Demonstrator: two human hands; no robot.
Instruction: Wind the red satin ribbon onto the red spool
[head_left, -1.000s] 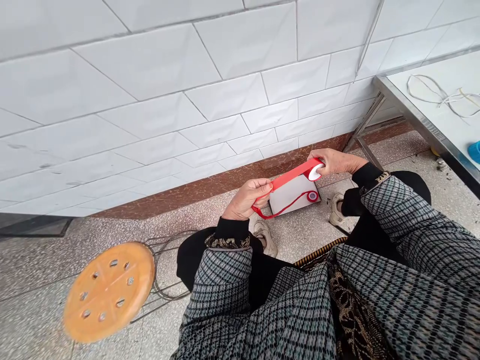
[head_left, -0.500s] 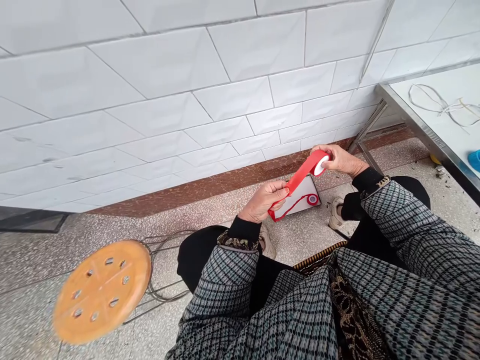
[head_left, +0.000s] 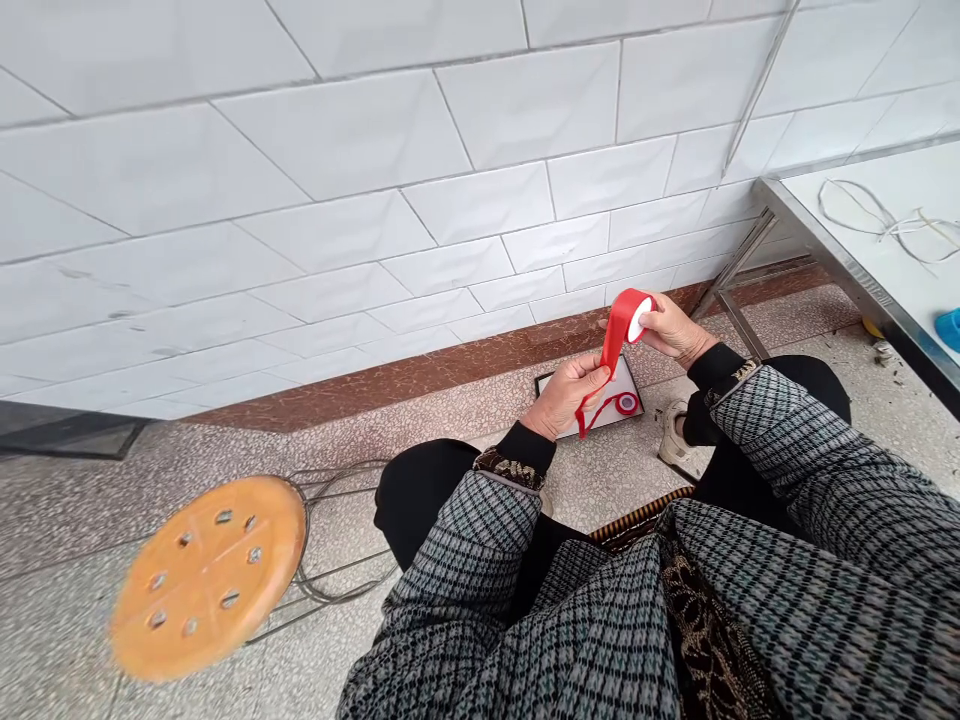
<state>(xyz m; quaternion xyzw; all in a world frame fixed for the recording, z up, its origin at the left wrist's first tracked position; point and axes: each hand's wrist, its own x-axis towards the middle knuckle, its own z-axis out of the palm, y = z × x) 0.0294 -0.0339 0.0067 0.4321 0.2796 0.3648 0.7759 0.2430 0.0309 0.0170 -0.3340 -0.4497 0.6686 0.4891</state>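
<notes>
Item: 1 roll of wide red ribbon on a white core (head_left: 624, 318), held in the air above the floor by the right hand (head_left: 670, 328), its fingers closed about the roll and its thumb at the core. The left hand (head_left: 568, 393), apart from the right, pinches the ribbon's unwound length, which spans the gap between the 2 hands. Below: 1 rectangular white board with a black edge (head_left: 553, 381), on the speckled terrazzo floor (head_left: 600, 480); near its right-hand corner sits 1 small roll of narrow red ribbon (head_left: 627, 403), its strip trailing leftward to beneath the left hand. To the left: 1 stool with a round orange seat (head_left: 210, 575), pierced by 8 holes, thin metal legs stretching behind. To the right: 1 white tabletop with a metal rim (head_left: 814, 235); loosely coiled white cable (head_left: 892, 222) lies inward from its left corner, and 1 blue object (head_left: 949, 328), partly out of view, stands by the near metal edge.
</notes>
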